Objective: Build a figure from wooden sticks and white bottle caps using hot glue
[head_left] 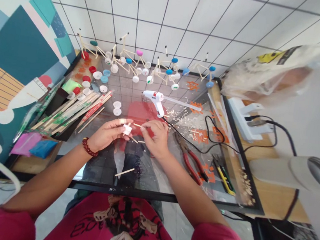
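My left hand (108, 134), with a dark red bead bracelet (90, 147) on its wrist, pinches a white plastic bottle cap (127, 130) with a short wooden stick standing in it. My right hand (153, 137) holds a thin wooden stick (138, 125) between its fingertips, and the stick's tip is at the cap. Another short stick (135, 140) lies just below the cap. Directly above my right hand rests a white hot glue gun (154, 97), its black cord (187, 139) trailing right. A loose stick (124, 172) lies on the glass near the front edge.
The glass-topped table (167, 197) holds red-handled pliers (191, 161), a yellow utility knife (224, 179), a bundle of wooden sticks (72, 110), loose bottle caps (96, 75), and several stick-and-cap models (143, 64) along the tiled wall. A white power strip (245, 119) sits at right.
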Motion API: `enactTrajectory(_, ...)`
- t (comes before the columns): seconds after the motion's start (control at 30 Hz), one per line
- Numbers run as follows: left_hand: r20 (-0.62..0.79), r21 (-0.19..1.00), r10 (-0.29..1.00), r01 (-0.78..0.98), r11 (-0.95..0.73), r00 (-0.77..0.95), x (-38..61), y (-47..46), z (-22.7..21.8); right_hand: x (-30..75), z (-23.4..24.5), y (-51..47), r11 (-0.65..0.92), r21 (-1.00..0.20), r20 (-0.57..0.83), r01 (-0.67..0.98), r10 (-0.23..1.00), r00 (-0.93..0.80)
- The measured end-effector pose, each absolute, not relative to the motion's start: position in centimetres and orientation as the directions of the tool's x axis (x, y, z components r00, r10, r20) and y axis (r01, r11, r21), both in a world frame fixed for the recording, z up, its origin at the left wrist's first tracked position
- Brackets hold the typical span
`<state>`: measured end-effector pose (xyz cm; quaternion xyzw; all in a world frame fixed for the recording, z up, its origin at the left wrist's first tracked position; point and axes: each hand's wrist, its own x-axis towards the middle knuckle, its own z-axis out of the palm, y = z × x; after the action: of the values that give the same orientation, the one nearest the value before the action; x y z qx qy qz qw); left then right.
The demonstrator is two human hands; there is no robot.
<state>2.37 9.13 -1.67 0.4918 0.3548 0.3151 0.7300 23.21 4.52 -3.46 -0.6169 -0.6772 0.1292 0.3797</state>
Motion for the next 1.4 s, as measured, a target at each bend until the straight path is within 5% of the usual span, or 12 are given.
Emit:
enactTrajectory(0.13, -0.136, 0.979, 0.852, -0.060, 0.192, 0.505, 2.5, 9.3, -1.9, 23.2, -3.6, 4.4, 0.190, -0.615, 0.327, 0.765, 0.945, 0.028)
enactTrajectory(0.27, 0.027, 0.992, 0.884, 0.093, -0.080, 0.466, 2.6, 9.2, -2.0, 23.2, -3.4, 4.3, 0.285, -0.719, 0.362, 0.633, 0.932, -0.009)
enactTrajectory(0.47, 0.322, 0.800, 0.822, 0.330, -0.501, 0.469, 2.8, 8.5, -2.0, 22.8, -3.5, 4.7, 0.307, -0.886, 0.315, 0.346, 0.948, -0.036)
enactTrajectory(0.8, 0.495, 0.698, 0.759, 0.326, -0.638, 0.423, 4.1, 7.7, -2.4, 22.5, -3.8, 4.7, 0.217, -0.954, 0.233, 0.208, 0.971, 0.055)
enactTrajectory(1.07, 0.408, 0.788, 0.826, 0.306, -0.534, 0.389, 4.7, 7.2, -2.5, 22.3, -4.2, 4.7, 0.215, -0.935, 0.251, 0.282, 0.963, 0.099)
enactTrajectory(1.27, 0.038, 0.999, 0.905, 0.008, -0.045, 0.424, 4.8, 7.4, -2.4, 22.8, -3.9, 4.9, 0.268, -0.940, 0.282, 0.214, 0.959, 0.039)
enactTrajectory(1.4, -0.022, 0.998, 0.914, -0.043, 0.043, 0.405, 4.7, 7.5, -2.4, 22.9, -3.9, 4.9, 0.255, -0.952, 0.265, 0.171, 0.963, 0.041)
